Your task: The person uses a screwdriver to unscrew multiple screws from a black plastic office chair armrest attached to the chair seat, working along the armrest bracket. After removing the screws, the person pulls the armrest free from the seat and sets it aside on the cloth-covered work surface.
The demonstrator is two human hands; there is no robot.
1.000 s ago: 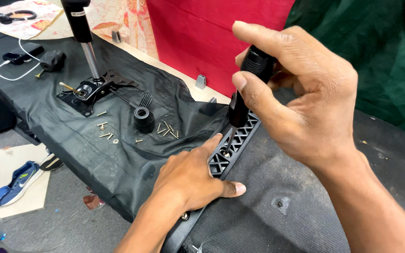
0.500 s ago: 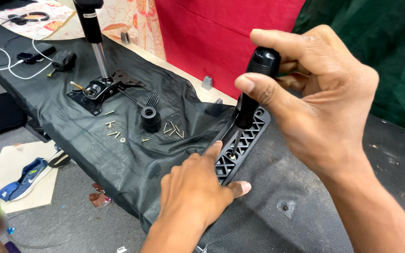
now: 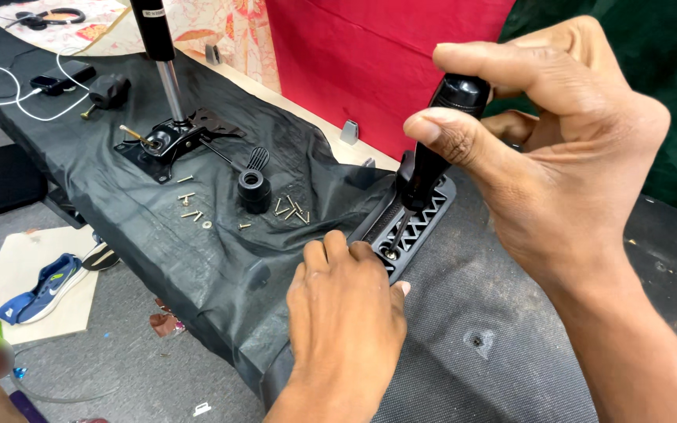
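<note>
My right hand grips the black handle of a screwdriver, held upright. Its metal tip rests in a screw hole at the near end of a black ribbed plastic bracket. The bracket lies on a grey fabric seat panel. My left hand lies flat, fingers pressing on the bracket's near end beside the tip. It holds nothing.
Loose screws and a black knob lie on black plastic sheeting. A chair mechanism plate with a gas cylinder stands at the back left. A blue shoe lies on cardboard on the floor. A red cloth hangs behind.
The view has moved closer and to the left. My right hand has brought the screwdriver down so its tip sits in the bracket's hole. My left hand has shifted slightly along the bracket.
</note>
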